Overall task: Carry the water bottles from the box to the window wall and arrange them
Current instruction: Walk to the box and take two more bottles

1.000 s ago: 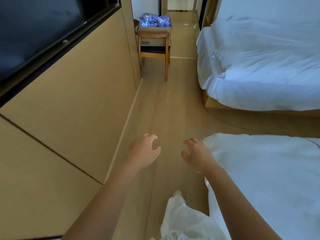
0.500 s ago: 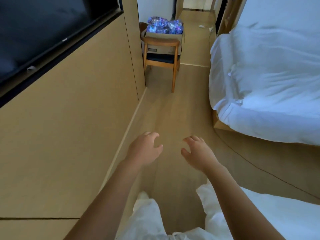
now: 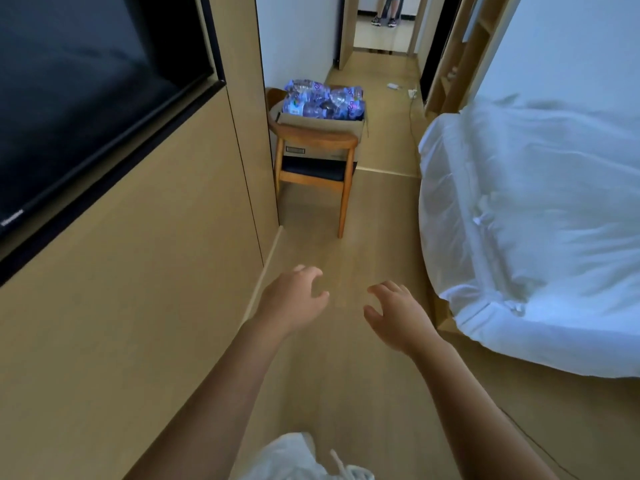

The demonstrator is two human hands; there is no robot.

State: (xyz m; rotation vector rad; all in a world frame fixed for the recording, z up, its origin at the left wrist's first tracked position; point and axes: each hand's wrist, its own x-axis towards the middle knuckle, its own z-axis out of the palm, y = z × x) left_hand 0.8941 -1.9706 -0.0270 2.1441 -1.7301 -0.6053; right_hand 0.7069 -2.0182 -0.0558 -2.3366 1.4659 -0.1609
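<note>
Cardboard, tan and open-topped, the box is sitting on the wooden chair with a dark seat at the far end of the aisle, and it is holding the clear plastic water bottles with purple labels. Both bare forearms are reaching forward over the wood-look floor, palms down. The left hand and the right hand are hanging side by side, apart, fingers loosely curled and gripping nothing. The white-sheeted bed is lying to the right.
</note>
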